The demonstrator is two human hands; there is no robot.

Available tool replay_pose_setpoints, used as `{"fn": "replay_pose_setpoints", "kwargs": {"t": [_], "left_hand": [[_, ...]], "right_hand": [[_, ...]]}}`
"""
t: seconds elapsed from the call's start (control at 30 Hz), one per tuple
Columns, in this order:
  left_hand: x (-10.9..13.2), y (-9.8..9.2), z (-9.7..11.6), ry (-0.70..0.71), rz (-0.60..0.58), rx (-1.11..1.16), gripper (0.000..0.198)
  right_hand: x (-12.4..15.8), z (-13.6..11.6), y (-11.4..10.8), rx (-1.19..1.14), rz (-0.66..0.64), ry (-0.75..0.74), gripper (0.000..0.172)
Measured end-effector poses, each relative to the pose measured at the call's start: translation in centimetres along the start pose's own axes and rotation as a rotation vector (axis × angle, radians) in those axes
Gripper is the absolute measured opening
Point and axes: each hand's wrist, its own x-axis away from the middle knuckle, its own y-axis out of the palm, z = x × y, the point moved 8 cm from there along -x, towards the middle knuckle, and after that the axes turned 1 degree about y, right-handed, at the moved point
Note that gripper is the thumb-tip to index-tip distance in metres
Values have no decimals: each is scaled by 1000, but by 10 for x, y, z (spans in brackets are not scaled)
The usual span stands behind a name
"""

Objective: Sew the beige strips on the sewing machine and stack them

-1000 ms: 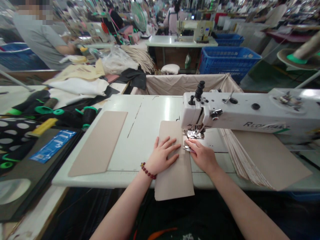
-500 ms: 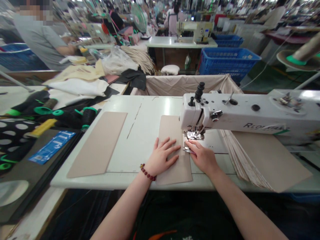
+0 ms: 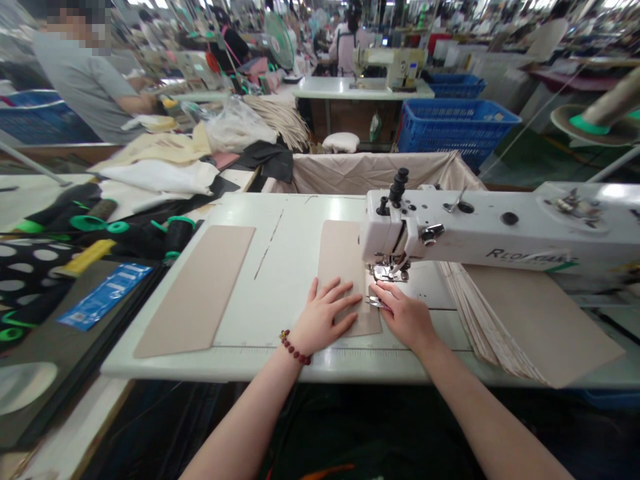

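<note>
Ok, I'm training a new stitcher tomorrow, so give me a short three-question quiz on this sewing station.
1. True or false: the left hand lies flat on the beige panel that runs under the head of the sewing machine.
2. Where is the stack of beige panels? A) left of the left hand B) right of the right hand, partly under the machine's arm C) in a crate
3. Which wrist wears the bead bracelet?
Key: 1 true; 2 B; 3 the left.
</note>
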Motion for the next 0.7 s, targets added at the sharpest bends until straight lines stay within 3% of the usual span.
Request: {"fn": "replay_pose_setpoints", "kwargs": {"t": [0.7], "left_hand": [[-2,6,4,78,-40,-22,48]], "right_hand": [[0,0,0,-10,14,1,50]]}}
